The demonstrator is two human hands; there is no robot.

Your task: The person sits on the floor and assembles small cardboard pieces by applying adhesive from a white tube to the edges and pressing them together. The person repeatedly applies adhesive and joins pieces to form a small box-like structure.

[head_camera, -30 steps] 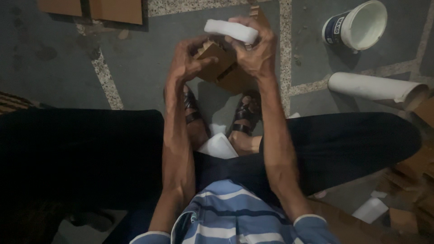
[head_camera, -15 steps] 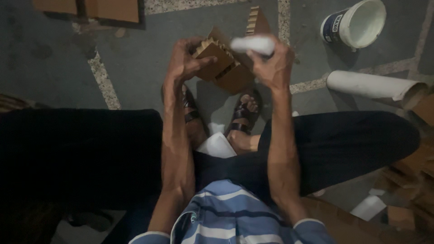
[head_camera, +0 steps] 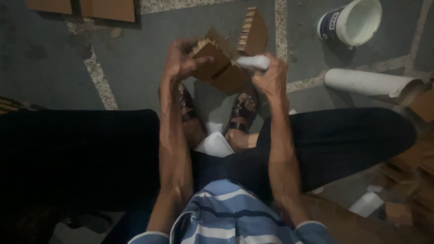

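Observation:
I sit with knees apart and hold a brown corrugated cardboard piece (head_camera: pixel 221 68) out over the floor in front of me. My left hand (head_camera: pixel 181 58) grips its left edge, fingers curled over the top. My right hand (head_camera: pixel 271 77) is closed around a white cylinder-like object (head_camera: pixel 252 62), pressed against the cardboard's right side. A second cardboard flap (head_camera: pixel 255 31) stands up behind it, its layered edge showing.
A white plastic bucket (head_camera: pixel 352 22) lies on its side at the upper right, with a white pipe (head_camera: pixel 366 82) below it. Cardboard sheets (head_camera: pixel 81 7) lie top left, cardboard scraps (head_camera: pixel 407 180) at right. My sandalled feet (head_camera: pixel 242 115) rest on the stone floor beside white paper (head_camera: pixel 214 144).
My right hand has brought the white object down from above the cardboard to its right edge. The cardboard has tipped, so the rear flap now shows.

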